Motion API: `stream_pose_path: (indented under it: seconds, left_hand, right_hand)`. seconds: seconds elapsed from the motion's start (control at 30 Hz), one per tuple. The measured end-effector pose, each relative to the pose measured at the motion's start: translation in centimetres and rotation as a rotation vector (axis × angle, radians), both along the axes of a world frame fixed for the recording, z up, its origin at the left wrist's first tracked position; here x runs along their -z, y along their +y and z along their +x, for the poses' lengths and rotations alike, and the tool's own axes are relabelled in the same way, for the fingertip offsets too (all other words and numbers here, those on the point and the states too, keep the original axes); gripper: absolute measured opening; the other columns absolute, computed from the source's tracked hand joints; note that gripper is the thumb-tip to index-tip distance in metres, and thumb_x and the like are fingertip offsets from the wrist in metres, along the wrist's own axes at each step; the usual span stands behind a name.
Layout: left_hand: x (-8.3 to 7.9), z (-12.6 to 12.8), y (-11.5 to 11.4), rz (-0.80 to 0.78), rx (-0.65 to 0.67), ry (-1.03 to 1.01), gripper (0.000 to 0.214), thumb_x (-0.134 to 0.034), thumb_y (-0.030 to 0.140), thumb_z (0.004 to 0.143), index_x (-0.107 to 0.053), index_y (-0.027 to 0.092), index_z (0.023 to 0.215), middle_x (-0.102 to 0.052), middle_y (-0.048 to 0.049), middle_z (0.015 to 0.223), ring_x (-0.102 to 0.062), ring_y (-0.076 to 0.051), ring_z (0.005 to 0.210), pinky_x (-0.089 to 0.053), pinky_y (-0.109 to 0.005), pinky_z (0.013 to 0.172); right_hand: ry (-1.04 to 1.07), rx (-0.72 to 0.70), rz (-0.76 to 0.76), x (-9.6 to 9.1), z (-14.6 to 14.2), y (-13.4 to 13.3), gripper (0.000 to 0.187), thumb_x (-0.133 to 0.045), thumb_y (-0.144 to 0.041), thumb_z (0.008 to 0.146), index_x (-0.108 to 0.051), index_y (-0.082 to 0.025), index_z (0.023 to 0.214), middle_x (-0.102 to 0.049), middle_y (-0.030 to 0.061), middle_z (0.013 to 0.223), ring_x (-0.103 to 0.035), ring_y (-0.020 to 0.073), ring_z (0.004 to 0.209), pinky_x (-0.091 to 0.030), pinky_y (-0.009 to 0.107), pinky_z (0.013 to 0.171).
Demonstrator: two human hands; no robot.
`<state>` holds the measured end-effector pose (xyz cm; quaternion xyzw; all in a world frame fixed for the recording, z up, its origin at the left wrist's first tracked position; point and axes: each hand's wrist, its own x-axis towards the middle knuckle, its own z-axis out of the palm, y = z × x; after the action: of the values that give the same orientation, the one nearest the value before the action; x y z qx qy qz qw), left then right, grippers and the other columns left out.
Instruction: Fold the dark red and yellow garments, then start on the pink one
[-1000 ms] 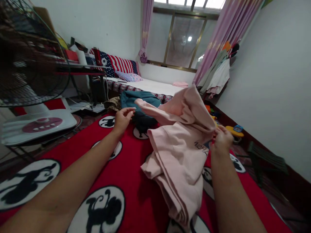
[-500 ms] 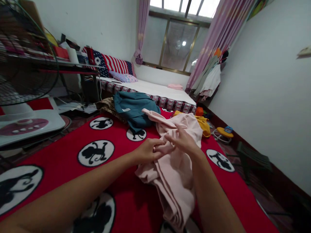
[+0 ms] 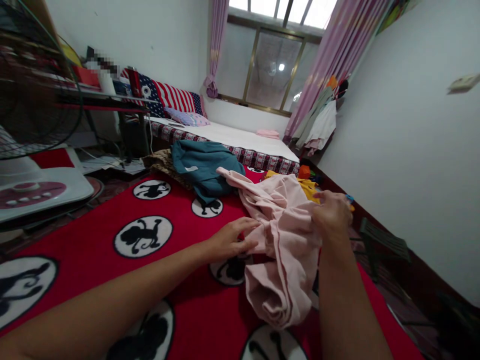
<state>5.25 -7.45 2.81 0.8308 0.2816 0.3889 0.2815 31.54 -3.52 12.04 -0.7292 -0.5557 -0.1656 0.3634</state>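
A pale pink garment (image 3: 288,250), crumpled and partly raised, lies over a red blanket (image 3: 93,250) printed with black monkeys in white circles. My right hand (image 3: 332,216) is closed at the garment's right side and pulls the cloth up and outward. At the left edge of the cloth, my left hand (image 3: 234,240) has its thumb and fingers apart, the fingertips by a fold. Near the bottom, one end of the garment hangs as an open tube. What kind of garment it is I cannot tell.
Beyond the pink cloth lie a teal garment (image 3: 208,165), a brown patterned cloth (image 3: 159,164) and a yellow garment (image 3: 308,187). An electric fan (image 3: 41,187) stands at the left. A bed (image 3: 240,131) is under the window, and a dark green folding stool (image 3: 384,240) sits at the right.
My right hand has moved from the middle of the pink garment out to its right side, taking cloth along. My left hand's fingers have loosened. The garment's lower end has shifted and opened.
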Motion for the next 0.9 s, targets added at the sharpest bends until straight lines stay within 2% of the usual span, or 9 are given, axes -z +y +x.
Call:
stream_pose_path:
  seconds: [0.13, 0.27, 0.37, 0.43, 0.53, 0.6, 0.67, 0.8, 0.9]
  left_hand:
    - [-0.1, 1.6, -2.4, 0.043, 0.233, 0.129, 0.029, -0.067, 0.023, 0.077, -0.065, 0.016, 0.105, -0.066, -0.0098, 0.102, -0.061, -0.020, 0.090, -0.048, -0.027, 0.078]
    - [-1.1, 2.7, -4.9, -0.006, 0.431, 0.151, 0.012, -0.063, 0.012, 0.074, -0.066, 0.015, 0.085, -0.065, -0.0056, 0.082, -0.057, -0.014, 0.069, -0.044, -0.021, 0.062]
    - [-1.4, 2.5, -5.0, -0.151, 0.482, 0.136, 0.023, -0.062, 0.014, 0.077, -0.070, 0.014, 0.098, -0.070, -0.0049, 0.087, -0.060, -0.013, 0.072, -0.044, -0.019, 0.062]
    - [-1.4, 2.1, -4.3, -0.254, 0.463, 0.142, 0.025, -0.063, 0.017, 0.080, -0.071, 0.014, 0.103, -0.072, -0.0041, 0.088, -0.062, -0.013, 0.072, -0.044, -0.017, 0.061]
    - [-1.7, 1.4, -2.7, -0.254, 0.244, 0.061, 0.021, -0.061, 0.024, 0.084, -0.074, 0.013, 0.096, -0.074, -0.0044, 0.082, -0.064, -0.014, 0.070, -0.046, -0.019, 0.063]
    - [-2.5, 0.7, -1.4, -0.105, 0.005, -0.062, 0.020, -0.059, 0.022, 0.085, -0.074, 0.014, 0.096, -0.074, -0.0058, 0.089, -0.066, -0.016, 0.078, -0.049, -0.022, 0.069]
    - [-3.5, -0.3, -0.2, 0.058, -0.204, -0.180, 0.023, -0.058, 0.020, 0.084, -0.072, 0.016, 0.102, -0.072, -0.0073, 0.102, -0.066, -0.017, 0.089, -0.050, -0.025, 0.076]
    - [-4.7, -3.4, 2.6, 0.267, -0.426, -0.195, 0.032, -0.059, 0.026, 0.082, -0.069, 0.017, 0.111, -0.066, -0.0091, 0.121, -0.058, -0.023, 0.114, -0.045, -0.035, 0.099]
    - [-3.6, -5.8, 4.8, 0.141, -0.502, -0.053, 0.049, -0.060, 0.044, 0.080, -0.066, 0.015, 0.119, -0.063, -0.0124, 0.126, -0.058, -0.028, 0.114, -0.042, -0.041, 0.103]
  right_hand:
    - [0.060, -0.264, 0.070, -1.4, -2.3, -0.7, 0.031, -0.060, -0.024, 0.073, -0.071, -0.017, 0.101, -0.067, 0.0124, 0.104, -0.062, 0.0253, 0.093, -0.048, 0.040, 0.083]
    - [0.155, -0.623, -0.253, 0.3, -4.6, -0.3, 0.036, -0.064, -0.039, 0.077, -0.068, -0.017, 0.105, -0.070, 0.0087, 0.101, -0.065, 0.0206, 0.088, -0.049, 0.031, 0.077]
    - [0.024, -0.617, -0.544, 3.0, -5.3, 0.5, 0.063, -0.075, -0.044, 0.068, -0.060, -0.018, 0.123, -0.068, 0.0102, 0.114, -0.064, 0.0226, 0.096, -0.047, 0.029, 0.078]
    - [-0.107, -0.493, -0.681, 4.2, -5.5, 1.0, 0.062, -0.077, -0.040, 0.065, -0.062, -0.018, 0.122, -0.068, 0.0108, 0.114, -0.064, 0.0243, 0.097, -0.045, 0.028, 0.075]
    - [-0.149, -0.332, -0.698, 4.1, -6.1, 0.9, 0.026, -0.063, -0.033, 0.076, -0.072, -0.020, 0.097, -0.072, 0.0077, 0.097, -0.065, 0.0224, 0.089, -0.039, 0.026, 0.067]
    - [-0.106, -0.357, -0.606, 2.8, -7.0, 0.0, 0.021, -0.054, -0.031, 0.080, -0.073, -0.021, 0.083, -0.071, 0.0052, 0.083, -0.063, 0.0191, 0.080, -0.034, 0.025, 0.060]
    - [-0.107, -0.524, -0.524, 1.2, -8.4, -1.7, 0.021, -0.052, -0.028, 0.079, -0.071, -0.019, 0.076, -0.068, 0.0032, 0.074, -0.059, 0.0158, 0.071, -0.029, 0.025, 0.056]
    - [-0.261, -0.974, -0.538, -1.2, -11.7, -5.7, 0.014, -0.054, -0.021, 0.071, -0.066, -0.016, 0.065, -0.060, 0.0001, 0.062, -0.043, 0.0098, 0.056, -0.023, 0.026, 0.053]
    - [-0.308, -1.172, -0.589, -2.1, -13.1, -7.9, 0.011, -0.056, -0.019, 0.068, -0.063, -0.015, 0.061, -0.056, -0.0016, 0.058, -0.036, 0.0079, 0.052, -0.022, 0.026, 0.052]
